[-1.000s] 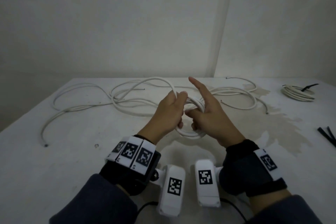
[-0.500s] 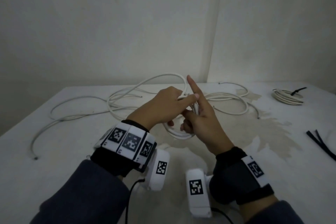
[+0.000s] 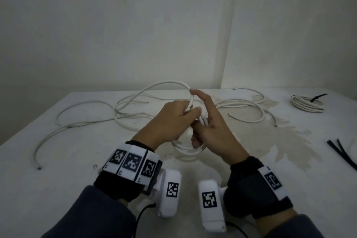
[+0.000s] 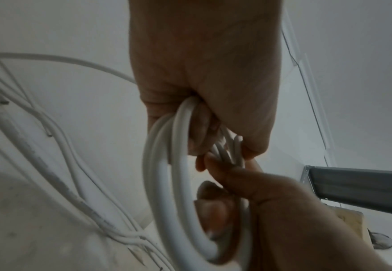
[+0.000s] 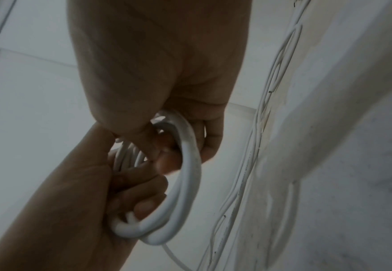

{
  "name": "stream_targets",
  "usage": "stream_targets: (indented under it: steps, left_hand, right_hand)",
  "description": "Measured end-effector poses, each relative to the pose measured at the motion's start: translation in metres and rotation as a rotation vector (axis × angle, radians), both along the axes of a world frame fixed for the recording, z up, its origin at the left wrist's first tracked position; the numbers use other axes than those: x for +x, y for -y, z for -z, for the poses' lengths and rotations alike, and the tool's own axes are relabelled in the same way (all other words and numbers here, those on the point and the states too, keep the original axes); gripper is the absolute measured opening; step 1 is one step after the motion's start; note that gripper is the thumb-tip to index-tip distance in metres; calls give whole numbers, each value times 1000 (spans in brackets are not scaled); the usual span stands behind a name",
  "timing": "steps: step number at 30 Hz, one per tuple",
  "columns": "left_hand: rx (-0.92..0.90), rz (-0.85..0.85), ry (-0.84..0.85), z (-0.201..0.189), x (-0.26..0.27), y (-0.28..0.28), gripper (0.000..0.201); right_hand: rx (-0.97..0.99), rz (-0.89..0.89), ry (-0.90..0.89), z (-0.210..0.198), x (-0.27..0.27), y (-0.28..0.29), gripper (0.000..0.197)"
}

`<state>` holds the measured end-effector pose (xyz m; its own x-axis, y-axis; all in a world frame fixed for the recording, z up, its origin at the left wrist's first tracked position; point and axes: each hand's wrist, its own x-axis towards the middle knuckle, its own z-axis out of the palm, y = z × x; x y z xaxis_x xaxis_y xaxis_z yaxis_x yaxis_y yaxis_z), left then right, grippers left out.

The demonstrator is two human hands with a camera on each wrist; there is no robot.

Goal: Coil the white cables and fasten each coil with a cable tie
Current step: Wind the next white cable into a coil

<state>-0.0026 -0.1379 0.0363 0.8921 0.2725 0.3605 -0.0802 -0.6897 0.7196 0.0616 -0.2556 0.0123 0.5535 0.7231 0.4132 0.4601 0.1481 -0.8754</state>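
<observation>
Both my hands are working above the table (image 3: 67, 160), holding the coil (image 3: 185, 147) of white cable between them. My left hand (image 3: 170, 121) is clenching round the coil's turns, thumb pressing across the strands at the top. My right hand (image 3: 214, 129) is gripping the same bundle with its lower fingers curled through the loop, while the index finger is pointing up and touching the free run of cable (image 3: 164, 85) that is arching up and away to the left. In the left wrist view the coil (image 4: 164, 165) is hanging down from my left hand (image 4: 204, 73), several turns lying side by side, with my right hand's fingers (image 4: 215, 212) hooking in from below. The right wrist view is blurred, but the coil (image 5: 185, 176) seems to be passing under my right hand (image 5: 157, 60) and over my left hand's fingers (image 5: 143, 198).

The rest of the loose cable is sprawling over the far table in wide loops, its ends lying bare. A finished coil (image 3: 307, 104) is sitting far right, a black tie (image 3: 316, 97) fastening it. More black ties (image 3: 342, 152) are lying at the right edge, well apart from my hands.
</observation>
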Motion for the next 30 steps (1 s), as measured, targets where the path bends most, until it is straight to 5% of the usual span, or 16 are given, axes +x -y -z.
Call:
stream_targets:
  steps: [4, 7, 10, 13, 18, 22, 25, 30]
  left_hand:
    - [122, 4, 137, 6, -1, -6, 40]
    - [44, -16, 229, 8, -2, -6, 38]
    - [27, 18, 357, 7, -2, 1, 33]
    - [38, 52, 468, 6, 0, 7, 30]
    - [-157, -42, 526, 17, 6, 1, 28]
    - [-330, -89, 525, 26, 9, 0, 34]
    - [-427, -136, 553, 26, 13, 3, 30]
    - [-432, -166, 432, 30, 16, 5, 31]
  right_hand:
    - [-43, 210, 299, 7, 10, 4, 44]
    - [-34, 446, 523, 8, 17, 5, 41]
    - [137, 431, 597, 5, 19, 3, 23]
    - [258, 360, 424, 3, 13, 4, 28]
    - [180, 29, -198, -2, 7, 5, 25]
    - [96, -201, -345, -1, 9, 6, 10]
    - [152, -283, -461, -1, 5, 2, 25]
    - [203, -100, -565, 1, -4, -8, 32]
